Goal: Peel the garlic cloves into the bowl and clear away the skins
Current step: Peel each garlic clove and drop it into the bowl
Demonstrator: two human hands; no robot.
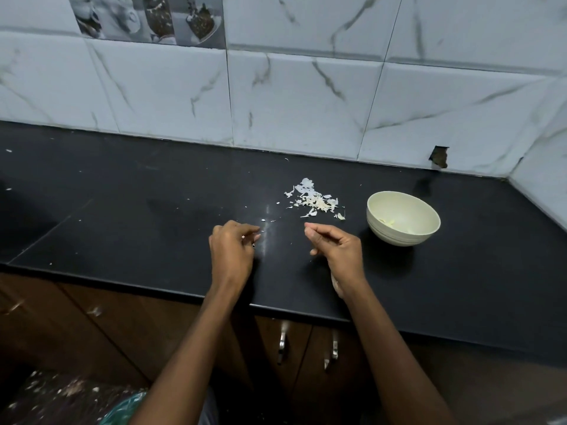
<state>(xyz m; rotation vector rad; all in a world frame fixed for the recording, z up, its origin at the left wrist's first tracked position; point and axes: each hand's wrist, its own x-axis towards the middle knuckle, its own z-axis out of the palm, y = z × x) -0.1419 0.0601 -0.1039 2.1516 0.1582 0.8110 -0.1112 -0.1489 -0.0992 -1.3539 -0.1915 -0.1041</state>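
Fingers (250, 231) of both hands curling, grasp unclear; peeled cloves hardly showing inside pale round bowl (403, 217), sitting right of white papery skins (316, 200) on black stone counter (122, 194) w/ marble tiles (306, 96) behind.

I stand in a home kitchen: black stone counter (153, 194), marble-patterned wall tiles (306, 96), wooden cabinets (107, 326) with metal handles (282, 342).

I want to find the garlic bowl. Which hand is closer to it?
Right. The right hand is just left of the bowl, a little nearer the counter's front edge. The left hand is farther left, beyond the right hand.
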